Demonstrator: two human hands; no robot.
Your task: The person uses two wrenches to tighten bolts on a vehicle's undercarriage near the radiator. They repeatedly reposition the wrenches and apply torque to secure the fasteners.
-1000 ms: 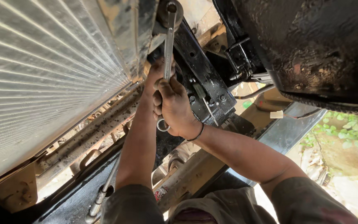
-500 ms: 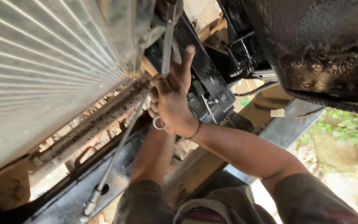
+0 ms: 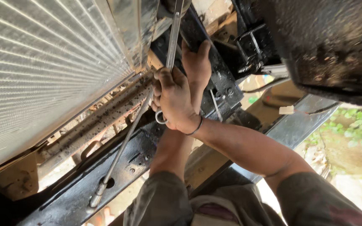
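Right hand (image 3: 173, 98) clenched around a long silver wrench (image 3: 171, 44), ring end poking out below the fist at 6 o'clock, shaft running up toward 12. Left hand (image 3: 197, 62) just behind at 1 o'clock, fingers spread flat on the black bracket (image 3: 225, 86), not gripping. Radiator (image 3: 42, 71) at 9 o'clock. Thin rod (image 3: 124, 144) slants to 7 o'clock over the black frame rail (image 3: 80, 184).

You have no packages, signs or screens before you. The only label-like thing is a small pale rectangular tag (image 3: 286, 110), hanging by a thin wire just above the dark frame rail (image 3: 298, 125) at its right end.
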